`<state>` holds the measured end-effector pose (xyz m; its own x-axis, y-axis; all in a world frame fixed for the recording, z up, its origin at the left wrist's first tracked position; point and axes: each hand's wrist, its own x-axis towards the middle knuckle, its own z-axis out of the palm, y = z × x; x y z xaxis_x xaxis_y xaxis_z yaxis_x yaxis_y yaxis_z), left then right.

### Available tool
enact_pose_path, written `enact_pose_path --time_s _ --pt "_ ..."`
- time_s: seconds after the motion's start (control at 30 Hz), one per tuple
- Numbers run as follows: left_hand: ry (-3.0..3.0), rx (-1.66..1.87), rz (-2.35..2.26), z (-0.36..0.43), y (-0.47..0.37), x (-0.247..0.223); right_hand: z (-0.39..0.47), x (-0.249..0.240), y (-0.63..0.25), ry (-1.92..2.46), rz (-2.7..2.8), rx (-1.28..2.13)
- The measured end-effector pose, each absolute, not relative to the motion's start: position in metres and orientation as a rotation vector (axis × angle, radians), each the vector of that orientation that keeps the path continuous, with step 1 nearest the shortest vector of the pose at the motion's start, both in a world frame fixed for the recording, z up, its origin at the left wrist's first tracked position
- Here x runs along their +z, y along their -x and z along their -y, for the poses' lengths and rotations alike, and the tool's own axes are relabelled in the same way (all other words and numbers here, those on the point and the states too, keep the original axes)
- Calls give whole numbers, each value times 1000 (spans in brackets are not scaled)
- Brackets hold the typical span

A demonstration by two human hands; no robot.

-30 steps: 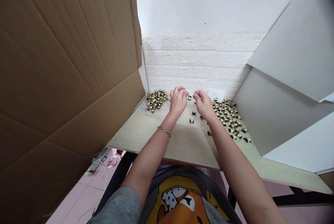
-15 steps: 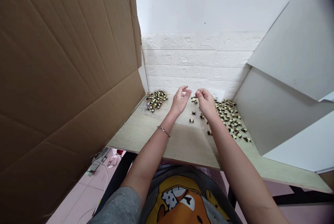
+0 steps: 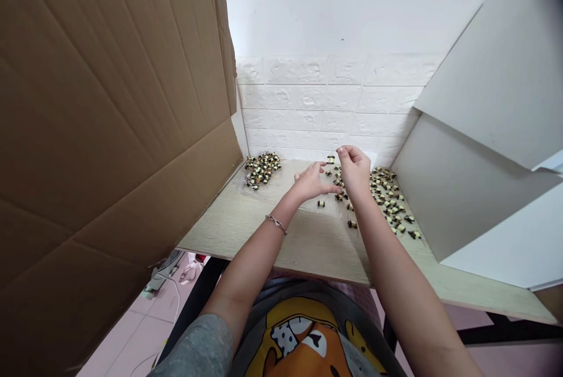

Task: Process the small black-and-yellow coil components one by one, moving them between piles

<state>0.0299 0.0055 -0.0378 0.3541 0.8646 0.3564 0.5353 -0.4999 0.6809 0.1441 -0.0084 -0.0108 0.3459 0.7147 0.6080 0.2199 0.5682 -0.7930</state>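
Small black-and-yellow coil-like parts with thin leads lie in a dense pile (image 3: 263,169) at the table's back left and in a wider spread (image 3: 389,195) on the right. My left hand (image 3: 313,182) is open between them, its thumb and fingers apart, just above a few loose parts. Raised to its right, my right hand (image 3: 355,167) has thumb and forefinger pinched together; what they grip is too fine to make out. One part (image 3: 331,159) shows between the two hands' fingertips, and whether it hangs from the pinch I cannot tell.
A tall cardboard sheet (image 3: 132,95) walls the left side. White panels (image 3: 484,131) stand on the right and a white brick-pattern wall (image 3: 308,95) behind. The pale wooden table (image 3: 316,248) has its front edge near my body.
My left hand has moved down and right and spread its thumb from the fingers. My right hand has risen slightly to the right, still pinched. A part now shows between the hands.
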Motion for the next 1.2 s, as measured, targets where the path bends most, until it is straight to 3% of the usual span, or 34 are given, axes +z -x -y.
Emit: enact_pose_path --time_s 0.37,0.63,1.2 --pt "-2104 1749 -1291 7 -27 -17 15 -2 -136 881 1317 502" --pt "-2046 1917 -1255 18 -26 -11 16 -2 -137 866 1341 469" --pt "-2267 1929 -1351 14 -26 -15 18 -2 -138 827 1386 398"
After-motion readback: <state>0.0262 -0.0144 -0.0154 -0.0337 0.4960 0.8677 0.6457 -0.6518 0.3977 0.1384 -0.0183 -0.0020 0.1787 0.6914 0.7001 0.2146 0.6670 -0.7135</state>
